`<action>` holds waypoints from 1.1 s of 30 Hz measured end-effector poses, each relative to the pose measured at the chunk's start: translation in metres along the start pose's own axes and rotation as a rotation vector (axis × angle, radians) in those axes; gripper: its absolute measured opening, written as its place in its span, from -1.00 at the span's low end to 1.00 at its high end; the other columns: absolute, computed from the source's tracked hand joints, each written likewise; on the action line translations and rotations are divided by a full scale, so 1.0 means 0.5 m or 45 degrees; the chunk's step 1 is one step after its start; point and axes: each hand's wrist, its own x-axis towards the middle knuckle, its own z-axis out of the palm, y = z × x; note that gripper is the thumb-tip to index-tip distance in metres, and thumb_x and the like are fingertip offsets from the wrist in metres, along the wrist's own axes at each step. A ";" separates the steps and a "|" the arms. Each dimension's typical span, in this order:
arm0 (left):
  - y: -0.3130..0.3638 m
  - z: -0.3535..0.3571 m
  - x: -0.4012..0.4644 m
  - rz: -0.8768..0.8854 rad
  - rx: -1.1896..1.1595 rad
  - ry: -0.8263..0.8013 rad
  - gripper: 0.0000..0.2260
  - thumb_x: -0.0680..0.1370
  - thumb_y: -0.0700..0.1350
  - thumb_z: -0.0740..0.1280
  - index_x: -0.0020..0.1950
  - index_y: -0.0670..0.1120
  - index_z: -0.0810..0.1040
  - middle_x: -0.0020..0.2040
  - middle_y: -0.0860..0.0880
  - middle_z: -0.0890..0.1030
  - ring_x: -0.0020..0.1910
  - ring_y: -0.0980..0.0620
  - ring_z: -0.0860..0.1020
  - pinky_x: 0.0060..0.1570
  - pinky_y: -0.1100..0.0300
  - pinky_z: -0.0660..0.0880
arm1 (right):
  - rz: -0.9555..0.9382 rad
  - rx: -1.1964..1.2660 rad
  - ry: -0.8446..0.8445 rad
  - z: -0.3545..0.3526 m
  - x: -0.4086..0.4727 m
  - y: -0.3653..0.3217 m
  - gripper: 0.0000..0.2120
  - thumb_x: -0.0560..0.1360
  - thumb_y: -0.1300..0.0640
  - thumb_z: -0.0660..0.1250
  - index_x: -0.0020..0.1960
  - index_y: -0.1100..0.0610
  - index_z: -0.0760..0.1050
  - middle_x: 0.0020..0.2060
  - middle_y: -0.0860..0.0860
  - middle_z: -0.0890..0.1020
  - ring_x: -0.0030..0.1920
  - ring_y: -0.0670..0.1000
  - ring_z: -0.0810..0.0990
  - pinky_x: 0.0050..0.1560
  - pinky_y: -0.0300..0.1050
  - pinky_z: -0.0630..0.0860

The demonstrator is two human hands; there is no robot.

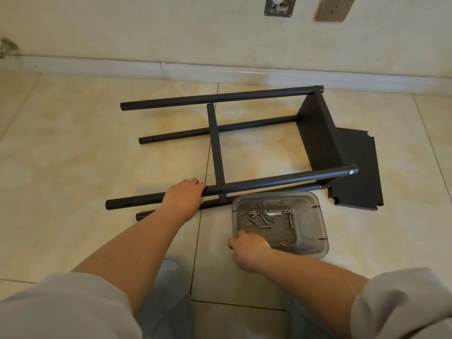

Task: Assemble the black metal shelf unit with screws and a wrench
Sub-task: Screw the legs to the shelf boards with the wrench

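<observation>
The shelf unit [244, 143] lies on its side on the tiled floor [73, 143], near the skirting of the wall [195, 33]. Its four tube legs run roughly left to right in the head view — that is its long axis — with their free ends toward the left and the fitted end panel [318, 135] standing on edge at the right. A second shelf sits mid-length as a thin crosswise bar [216, 145]. Laid down like this, the screw holes along the tubes face up and sideways, probably so they can be reached from a kneeling position.

The left hand [183, 199] has its grip curled over the upper near leg [269, 181], likely to keep the frame from rolling or shifting. A loose flat shelf panel [357, 172] lies on the floor behind the right end, not yet fitted.

Just in front of the frame sits a clear plastic tray [315, 241] holding screws [264, 217] and nuts. The right hand [247, 250] is at the tray's near-left corner, fingers bent down over the rim — whether its grip has hold of the rim or of a screw I cannot tell.
</observation>
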 end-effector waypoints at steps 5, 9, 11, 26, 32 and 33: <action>0.013 -0.006 0.011 0.003 -0.131 0.052 -0.65 0.61 -0.08 0.21 0.39 0.02 0.33 0.19 -0.02 0.49 0.10 -0.02 0.49 0.07 0.09 0.50 | -0.093 -0.056 -0.036 -0.011 0.018 -0.021 -0.64 0.60 0.08 0.11 0.38 0.10 0.29 0.23 0.19 0.38 0.17 0.22 0.46 0.08 0.07 0.45; 0.018 -0.009 0.019 0.000 -0.280 0.126 -0.50 0.60 -0.11 0.24 0.51 0.06 0.15 0.35 -0.01 0.42 0.17 -0.03 0.51 0.09 0.10 0.50 | -0.131 -0.033 -0.061 -0.019 0.030 -0.027 -0.58 0.59 -0.03 0.15 0.41 0.07 0.24 0.26 0.18 0.40 0.19 0.20 0.46 0.09 0.05 0.45; 0.016 -0.013 0.027 0.044 -0.321 0.143 -0.49 0.60 -0.11 0.25 0.51 0.09 0.14 0.39 0.00 0.36 0.20 -0.02 0.49 0.11 0.12 0.50 | -0.153 -0.004 -0.052 -0.022 0.033 -0.029 -0.52 0.58 -0.10 0.16 0.44 0.04 0.20 0.28 0.17 0.40 0.22 0.19 0.45 0.13 0.06 0.45; 0.010 0.021 0.056 0.212 -0.227 0.053 -0.40 0.59 -0.15 0.27 0.54 0.10 0.06 0.49 -0.01 0.16 0.35 -0.03 0.34 0.29 0.11 0.39 | -0.180 0.263 0.230 -0.036 0.055 -0.002 -0.52 0.59 -0.12 0.13 0.47 -0.12 0.11 0.44 0.10 0.18 0.31 0.17 0.40 0.22 0.09 0.44; 0.001 0.027 0.054 0.286 -0.202 0.101 -0.42 0.60 -0.06 0.26 0.54 0.13 0.06 0.55 0.11 -0.21 0.50 0.00 -0.01 0.36 0.07 0.32 | -0.302 0.194 0.176 -0.045 0.069 -0.025 -0.45 0.60 -0.13 0.10 0.52 -0.16 -0.04 0.51 0.05 0.11 0.36 0.18 0.36 0.28 0.09 0.38; -0.003 0.029 0.054 0.308 -0.183 0.112 -0.43 0.61 -0.02 0.23 0.54 0.14 0.03 0.54 0.13 -0.22 0.51 0.01 -0.04 0.36 0.07 0.32 | -0.330 0.215 0.194 -0.045 0.072 -0.022 -0.45 0.61 -0.11 0.10 0.52 -0.17 -0.05 0.51 0.03 0.13 0.36 0.17 0.37 0.27 0.09 0.39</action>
